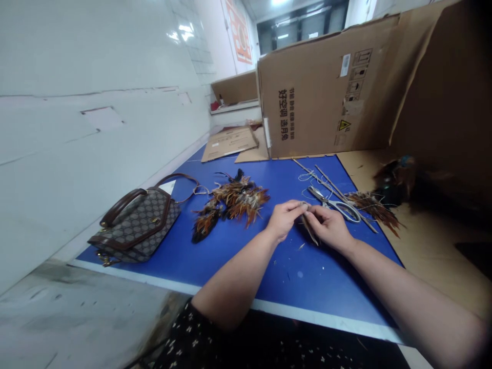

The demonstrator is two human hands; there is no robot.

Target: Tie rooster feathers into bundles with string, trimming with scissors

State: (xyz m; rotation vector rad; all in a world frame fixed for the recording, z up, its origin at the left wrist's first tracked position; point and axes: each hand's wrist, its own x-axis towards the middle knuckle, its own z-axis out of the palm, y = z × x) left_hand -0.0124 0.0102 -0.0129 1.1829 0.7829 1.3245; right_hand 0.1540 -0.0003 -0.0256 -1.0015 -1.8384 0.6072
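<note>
My left hand (286, 219) and my right hand (329, 225) meet over the blue tabletop, fingertips pinched together. Between them hangs a brownish feather (310, 231), its lower end pointing down toward the table; my fingers cover its upper part. Just beyond my right hand lie scissors (342, 206) with pale handles. Thin sticks (326, 179) and loose pale string (307, 177) are beside the scissors. To the right is a bunch of brown feathers (374, 207). Left of my hands lies a larger pile of orange-brown and black feathers (240, 197).
A patterned handbag (142, 223) with a brown handle sits at the table's left, near the wall. A large cardboard box (319, 102) stands along the back right. Flat cardboard (228, 143) lies at the far end. Dark feathers (395, 174) rest on cardboard at right.
</note>
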